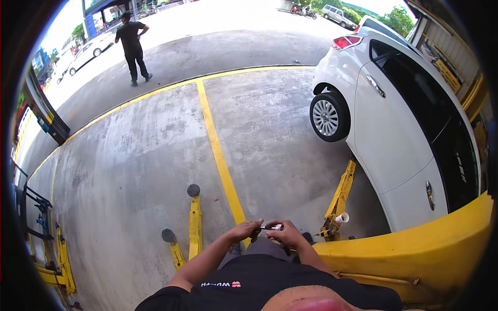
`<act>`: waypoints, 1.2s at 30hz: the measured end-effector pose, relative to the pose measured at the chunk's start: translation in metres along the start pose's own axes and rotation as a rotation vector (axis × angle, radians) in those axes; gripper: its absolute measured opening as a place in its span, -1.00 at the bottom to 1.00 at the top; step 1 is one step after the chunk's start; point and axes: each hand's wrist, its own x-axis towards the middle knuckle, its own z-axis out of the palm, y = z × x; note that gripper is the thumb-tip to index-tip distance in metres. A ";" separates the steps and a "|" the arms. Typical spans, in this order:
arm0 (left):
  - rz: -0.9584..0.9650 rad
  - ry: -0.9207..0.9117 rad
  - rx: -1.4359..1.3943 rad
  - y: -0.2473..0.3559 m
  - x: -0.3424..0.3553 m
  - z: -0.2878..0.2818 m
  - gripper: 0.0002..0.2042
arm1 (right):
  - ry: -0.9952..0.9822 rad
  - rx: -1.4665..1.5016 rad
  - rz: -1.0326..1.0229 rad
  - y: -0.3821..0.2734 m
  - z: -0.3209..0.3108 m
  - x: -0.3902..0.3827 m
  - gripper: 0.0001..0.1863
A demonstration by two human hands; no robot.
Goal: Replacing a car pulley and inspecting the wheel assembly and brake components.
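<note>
Both of my hands are together in front of my body, close to waist height. Between them is a small slim object [272,227], white at its right end and dark and shiny toward the left; its kind is too small to make out. My left hand [249,229] has its fingers closed around the dark end. My right hand [285,235] pinches the white end, its thumb and fingers bent over it. The palms and some fingertips are hidden.
A white car [399,135] stands at the right, over a yellow lift arm [342,192] that bears a white cup [342,217]. A yellow lift post [404,254] is beside me. Other lift arms [195,223] lie ahead-left. A person in black [132,46] stands farther off.
</note>
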 end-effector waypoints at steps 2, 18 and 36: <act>-0.067 0.092 -0.055 0.051 -0.006 -0.044 -0.40 | -0.185 -0.174 0.005 -0.065 0.011 0.050 -0.65; 0.252 0.231 0.203 0.308 0.190 -0.428 -0.48 | -0.466 0.195 -0.012 -0.294 -0.069 0.553 -0.72; 0.390 0.829 0.290 0.451 0.314 -0.776 -0.51 | -0.554 -0.201 0.034 -0.519 -0.005 0.949 -0.79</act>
